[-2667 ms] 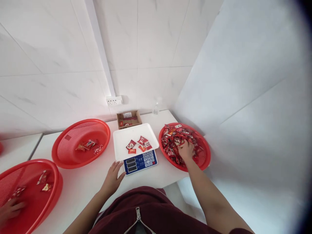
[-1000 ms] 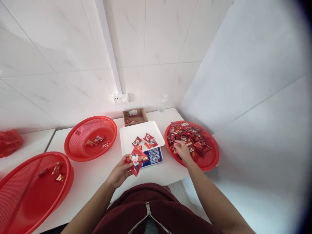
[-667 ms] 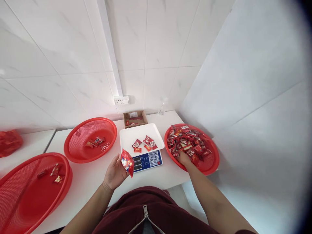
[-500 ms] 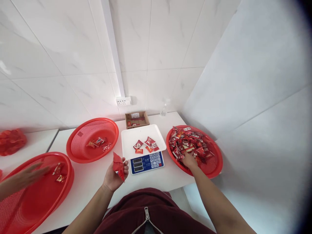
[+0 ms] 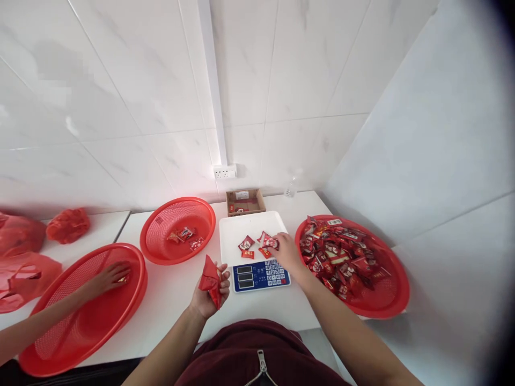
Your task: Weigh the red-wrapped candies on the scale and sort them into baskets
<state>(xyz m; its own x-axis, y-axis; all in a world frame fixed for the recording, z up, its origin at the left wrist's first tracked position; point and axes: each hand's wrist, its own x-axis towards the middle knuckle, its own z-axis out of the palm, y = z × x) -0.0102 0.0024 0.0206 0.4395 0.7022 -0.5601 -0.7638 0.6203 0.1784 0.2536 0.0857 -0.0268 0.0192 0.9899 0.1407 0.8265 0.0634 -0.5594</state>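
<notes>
My left hand (image 5: 203, 300) is closed around red wrapped packets (image 5: 209, 276), in front of the scale; how many cannot be made out. Over the right part of the white weighing tray (image 5: 231, 228), my right hand (image 5: 288, 253) pinches a small red-and-white snack packet (image 5: 269, 241). Beside it on the tray lie a dark red packet (image 5: 246, 244) and a small bright red one (image 5: 248, 254); another red packet (image 5: 264, 252) lies partly under my fingers. The scale's blue keypad panel (image 5: 261, 276) faces me. To the right, a red basket (image 5: 398, 300) holds a heap of similar packets.
A red basket (image 5: 147, 236) with several packets stands left of the scale. Nearer, a co-worker's hand (image 5: 110, 276) reaches into another red basket (image 5: 132, 316). Red plastic bags (image 5: 68, 225) lie far left. Behind the scale are a cardboard box (image 5: 244, 202) and a clear bottle (image 5: 290, 187).
My right hand has moved from the heaped right basket to the weighing tray, with a packet. My left hand still holds its red packets. The co-worker's hand has gone deeper into the near-left basket.
</notes>
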